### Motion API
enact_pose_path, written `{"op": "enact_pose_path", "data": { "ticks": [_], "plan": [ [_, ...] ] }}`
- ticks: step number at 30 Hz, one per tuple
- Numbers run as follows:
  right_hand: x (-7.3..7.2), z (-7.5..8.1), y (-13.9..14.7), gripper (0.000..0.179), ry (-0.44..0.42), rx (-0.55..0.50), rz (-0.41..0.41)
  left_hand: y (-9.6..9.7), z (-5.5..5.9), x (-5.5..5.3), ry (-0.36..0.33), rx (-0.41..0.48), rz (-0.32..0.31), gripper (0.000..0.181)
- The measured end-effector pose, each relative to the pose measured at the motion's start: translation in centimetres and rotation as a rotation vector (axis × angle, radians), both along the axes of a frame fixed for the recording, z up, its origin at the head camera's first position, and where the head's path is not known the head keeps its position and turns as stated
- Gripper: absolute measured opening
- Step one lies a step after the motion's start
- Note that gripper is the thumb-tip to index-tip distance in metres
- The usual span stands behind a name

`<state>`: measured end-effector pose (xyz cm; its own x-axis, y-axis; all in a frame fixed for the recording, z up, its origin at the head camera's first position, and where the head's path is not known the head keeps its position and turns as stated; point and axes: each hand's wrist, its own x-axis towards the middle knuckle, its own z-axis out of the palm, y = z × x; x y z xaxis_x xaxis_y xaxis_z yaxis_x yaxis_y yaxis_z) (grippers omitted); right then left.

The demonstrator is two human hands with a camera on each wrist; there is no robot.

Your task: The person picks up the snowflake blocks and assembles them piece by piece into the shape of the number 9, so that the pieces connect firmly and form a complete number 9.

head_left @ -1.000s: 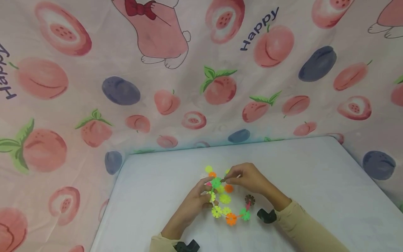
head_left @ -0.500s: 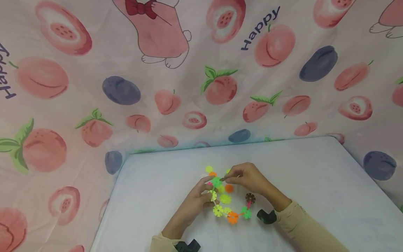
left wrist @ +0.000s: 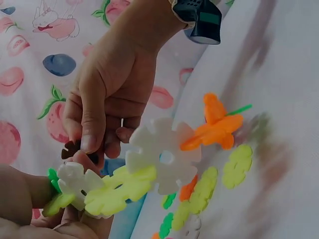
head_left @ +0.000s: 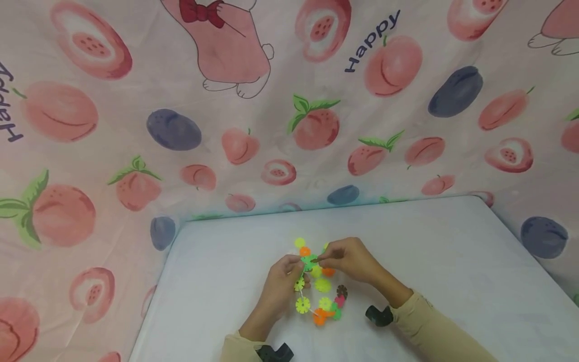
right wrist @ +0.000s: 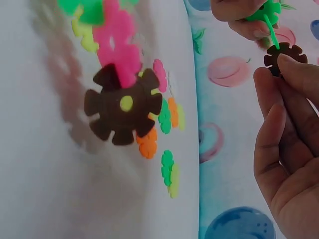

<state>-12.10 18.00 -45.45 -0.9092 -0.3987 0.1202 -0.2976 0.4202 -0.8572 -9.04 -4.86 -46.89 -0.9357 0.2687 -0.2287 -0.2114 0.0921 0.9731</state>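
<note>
In the head view, both hands meet above the white table. My left hand [head_left: 281, 282] pinches a green flower-shaped plastic disc [head_left: 308, 262], one of a chain of slotted discs. Between thumb and fingertips, my right hand [head_left: 350, 259] holds a brown slotted disc [right wrist: 295, 52] edge-on against the green one. The right wrist view shows the two touching; how deep the slots sit is hidden. The chain curves down past the left hand through a yellow disc [head_left: 302, 304] and an orange disc [head_left: 319, 317]. Another brown disc [head_left: 342, 290] ends it, beside a pink disc [right wrist: 119, 37].
Several loose discs lie on the table [head_left: 235, 261] behind and under the hands, among them a yellow disc [head_left: 300, 242], an orange disc [head_left: 305, 251] and another yellow disc [head_left: 323, 285]. A fruit-print cloth [head_left: 253, 125] hangs behind the table's far edge.
The chain's lower end has swung left, its brown end disc with it. My left hand has turned slightly, and the right hand has shifted a little left with its brown disc.
</note>
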Motion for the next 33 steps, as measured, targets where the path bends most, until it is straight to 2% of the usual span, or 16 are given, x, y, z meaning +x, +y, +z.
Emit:
{"op": "enact_pose_path", "data": {
  "ticks": [6, 15, 20, 27, 33],
  "plan": [
    [0.1, 0.2, -0.2, 0.013, 0.03, 0.011, 0.016, -0.1, 0.1, -0.2, -0.002, 0.036, 0.017, 0.021],
    [0.3, 0.7, -0.5, 0.012, 0.076, 0.005, 0.039, -0.3, -0.1, -0.3, 0.012, 0.09, -0.004, 0.016],
    [0.3, 0.6, -0.5, 0.009, 0.1, 0.023, 0.052, -0.4, 0.0, -0.2, 0.019, 0.084, -0.019, 0.017],
    [0.0, 0.4, -0.6, 0.006, 0.019, 0.014, 0.034, -0.9, 0.3, -0.4, 0.023, 0.107, -0.071, 0.018],
    [-0.7, -0.6, 0.2, 0.013, 0.002, 0.076, 0.003, -1.2, 0.3, -0.5, -0.014, 0.11, -0.059, 0.019]
  ]
}}
